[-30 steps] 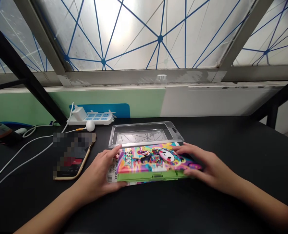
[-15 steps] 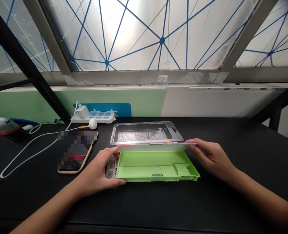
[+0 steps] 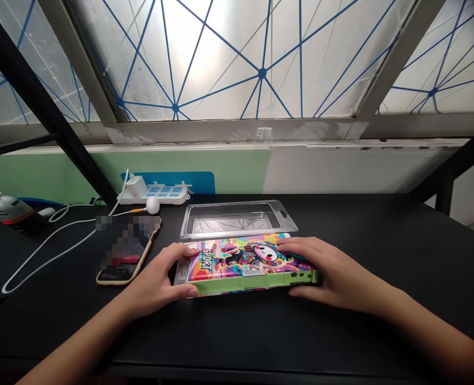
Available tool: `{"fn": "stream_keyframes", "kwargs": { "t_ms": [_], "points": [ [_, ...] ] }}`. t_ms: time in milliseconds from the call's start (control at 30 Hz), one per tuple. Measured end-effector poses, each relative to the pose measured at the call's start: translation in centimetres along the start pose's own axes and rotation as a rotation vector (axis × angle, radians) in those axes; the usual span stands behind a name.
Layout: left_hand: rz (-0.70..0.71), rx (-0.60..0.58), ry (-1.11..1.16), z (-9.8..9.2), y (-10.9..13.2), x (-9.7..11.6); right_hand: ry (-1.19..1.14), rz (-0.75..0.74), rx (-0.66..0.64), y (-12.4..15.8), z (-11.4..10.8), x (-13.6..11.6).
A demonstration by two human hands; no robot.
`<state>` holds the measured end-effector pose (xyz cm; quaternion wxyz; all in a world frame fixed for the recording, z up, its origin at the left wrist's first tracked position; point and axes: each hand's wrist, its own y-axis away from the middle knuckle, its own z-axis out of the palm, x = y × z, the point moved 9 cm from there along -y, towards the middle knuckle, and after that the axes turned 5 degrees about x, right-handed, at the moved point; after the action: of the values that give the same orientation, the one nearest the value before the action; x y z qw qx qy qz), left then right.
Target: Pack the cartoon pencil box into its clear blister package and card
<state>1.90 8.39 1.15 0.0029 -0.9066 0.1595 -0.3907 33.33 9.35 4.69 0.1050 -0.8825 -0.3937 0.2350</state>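
A green pencil box with a bright cartoon lid lies closed on the black table, on top of a printed card. My left hand grips its left end, thumb at the front edge and fingers at the back. At the other end, my right hand lies over the lid's right part and holds the right end. Just behind the box lies a clear plastic blister tray, with nothing in it.
A phone lies left of the box. Behind it are a white power strip with a charger, a white cable and a small white ball. A bottle lies at the far left. A window wall runs behind the table.
One second ago the box was closed, half a second ago its lid stood open showing the green inside, and now the lid is down again under my right hand.
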Motion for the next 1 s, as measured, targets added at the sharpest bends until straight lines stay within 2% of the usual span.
{"fn": "stream_keyframes", "kwargs": {
  "t_ms": [100, 233, 367, 467, 567, 700, 833, 1000],
  "points": [
    [0.084, -0.024, 0.029, 0.0, 0.0, 0.6, -0.034, 0.035, 0.044, 0.0, -0.1, 0.1],
    [0.162, -0.087, -0.004, 0.3, 0.1, 1.4, -0.167, 0.235, 0.053, 0.4, 0.1, 1.9],
    [0.13, -0.128, -0.156, 1.0, 0.1, 1.5, -0.299, 0.433, 0.029, 0.5, 1.0, 3.5],
    [0.081, -0.086, -0.159, 0.9, -0.2, 1.2, -0.304, 0.478, -0.024, 0.1, 1.7, 3.7],
    [0.089, -0.013, -0.118, 0.6, -0.3, 1.2, -0.153, 0.421, 0.019, -0.8, 0.9, 3.3],
    [0.108, 0.04, -0.143, 0.3, -0.2, 1.0, 0.053, 0.255, 0.072, -1.9, 0.2, 1.9],
    [0.113, 0.028, -0.209, 0.5, -0.2, 0.8, 0.165, 0.136, 0.032, -2.7, 0.9, 0.2],
    [0.123, 0.033, -0.227, 0.5, -0.2, 0.8, 0.248, 0.12, 0.005, -4.6, 2.3, -2.9]
  ]
}}
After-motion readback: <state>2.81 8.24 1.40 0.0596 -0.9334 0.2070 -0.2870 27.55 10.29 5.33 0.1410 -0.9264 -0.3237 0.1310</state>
